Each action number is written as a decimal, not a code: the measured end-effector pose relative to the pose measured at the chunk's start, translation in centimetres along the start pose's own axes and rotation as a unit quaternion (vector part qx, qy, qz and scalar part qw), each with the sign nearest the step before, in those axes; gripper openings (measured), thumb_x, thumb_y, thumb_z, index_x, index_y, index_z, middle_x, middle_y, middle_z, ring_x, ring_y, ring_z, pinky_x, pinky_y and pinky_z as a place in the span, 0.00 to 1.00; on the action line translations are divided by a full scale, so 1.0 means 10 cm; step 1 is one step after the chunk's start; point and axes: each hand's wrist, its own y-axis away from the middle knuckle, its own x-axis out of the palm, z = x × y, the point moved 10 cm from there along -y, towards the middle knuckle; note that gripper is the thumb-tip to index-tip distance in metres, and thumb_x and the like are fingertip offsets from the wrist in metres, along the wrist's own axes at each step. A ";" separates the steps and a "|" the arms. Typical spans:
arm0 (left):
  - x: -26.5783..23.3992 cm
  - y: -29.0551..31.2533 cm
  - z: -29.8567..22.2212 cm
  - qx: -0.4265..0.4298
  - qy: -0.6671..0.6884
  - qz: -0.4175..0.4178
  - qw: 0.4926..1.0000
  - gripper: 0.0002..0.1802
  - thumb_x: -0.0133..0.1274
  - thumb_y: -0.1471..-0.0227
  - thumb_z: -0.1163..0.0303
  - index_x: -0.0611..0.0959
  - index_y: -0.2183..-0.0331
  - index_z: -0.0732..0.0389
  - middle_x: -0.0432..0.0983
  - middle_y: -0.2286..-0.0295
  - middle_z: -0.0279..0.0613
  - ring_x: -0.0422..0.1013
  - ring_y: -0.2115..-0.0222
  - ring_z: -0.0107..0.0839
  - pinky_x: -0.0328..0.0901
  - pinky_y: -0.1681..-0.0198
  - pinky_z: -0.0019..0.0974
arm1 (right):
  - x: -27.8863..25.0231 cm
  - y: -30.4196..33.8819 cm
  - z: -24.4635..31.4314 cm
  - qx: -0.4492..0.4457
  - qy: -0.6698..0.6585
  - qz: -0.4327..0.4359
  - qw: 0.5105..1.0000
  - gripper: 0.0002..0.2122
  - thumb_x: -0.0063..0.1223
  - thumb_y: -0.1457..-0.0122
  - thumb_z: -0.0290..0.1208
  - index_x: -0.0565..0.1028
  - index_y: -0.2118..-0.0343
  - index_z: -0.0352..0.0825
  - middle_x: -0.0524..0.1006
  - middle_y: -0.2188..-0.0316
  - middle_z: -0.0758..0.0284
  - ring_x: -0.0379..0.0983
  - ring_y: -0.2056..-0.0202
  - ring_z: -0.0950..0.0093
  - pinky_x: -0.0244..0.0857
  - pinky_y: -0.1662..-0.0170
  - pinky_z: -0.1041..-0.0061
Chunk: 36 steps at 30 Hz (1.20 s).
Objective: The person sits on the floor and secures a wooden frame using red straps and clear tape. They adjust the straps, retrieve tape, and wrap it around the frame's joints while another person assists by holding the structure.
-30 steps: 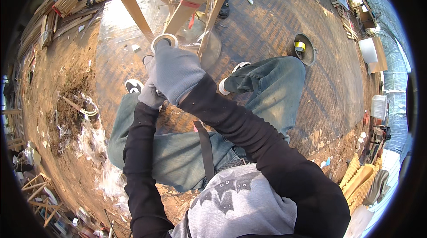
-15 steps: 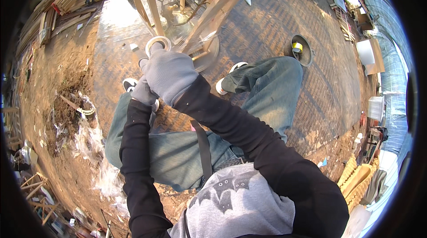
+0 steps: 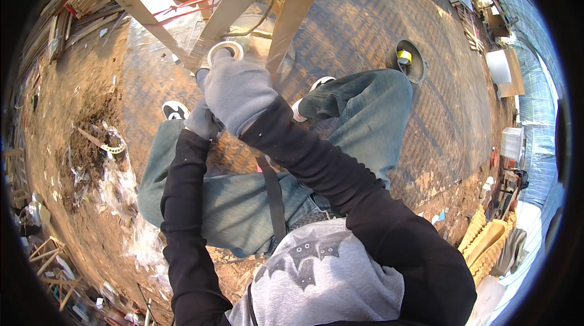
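Note:
My right hand, in a grey glove, grips a roll of tape, with fingers inside its ring. The roll is at the lower end of a frame of wooden slats. My left hand, gloved too, is just below and left of the right one; its fingers are mostly hidden. Clear film shines around the slats' lower ends. Pink-red string crosses between the slats, and a thin bent branch shows inside the frame.
A dark round pan with a yellow tape roll in it lies beyond my right knee. A curved saw lies on the soil at left, near crumpled plastic. Stacked wood strips lie at far left.
The slatted frame has turned and shifted, its slats now spread further left and nearer. My right hand and the tape roll have moved slightly right and up; the left hand moved slightly too.

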 end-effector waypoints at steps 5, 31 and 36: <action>0.28 -0.08 0.08 0.079 -0.022 -0.025 0.996 0.09 0.54 0.57 0.75 0.78 0.68 0.63 0.77 0.71 0.41 0.73 0.69 0.33 0.66 0.66 0.32 | 0.03 0.09 -0.19 0.047 0.002 0.035 0.998 0.18 0.52 0.47 0.36 0.67 0.63 0.23 0.77 0.80 0.57 0.77 0.78 0.63 0.68 0.76 0.68; 1.01 0.47 0.14 -0.312 0.666 -0.044 0.677 0.14 0.45 0.43 0.64 0.73 0.56 0.57 0.73 0.66 0.31 0.70 0.70 0.21 0.66 0.71 0.24 | 0.08 0.75 -0.20 -0.044 0.096 0.196 0.975 0.11 0.43 0.40 0.37 0.74 0.65 0.36 0.73 0.68 0.62 0.76 0.70 0.63 0.69 0.71 0.65; 1.09 0.40 -0.08 -0.314 0.670 -0.055 0.671 0.15 0.44 0.41 0.60 0.72 0.55 0.55 0.73 0.66 0.30 0.69 0.71 0.20 0.65 0.72 0.24 | -0.16 0.73 -0.36 0.049 0.001 0.162 0.986 0.18 0.44 0.41 0.41 0.68 0.62 0.27 0.78 0.77 0.58 0.78 0.73 0.62 0.68 0.72 0.65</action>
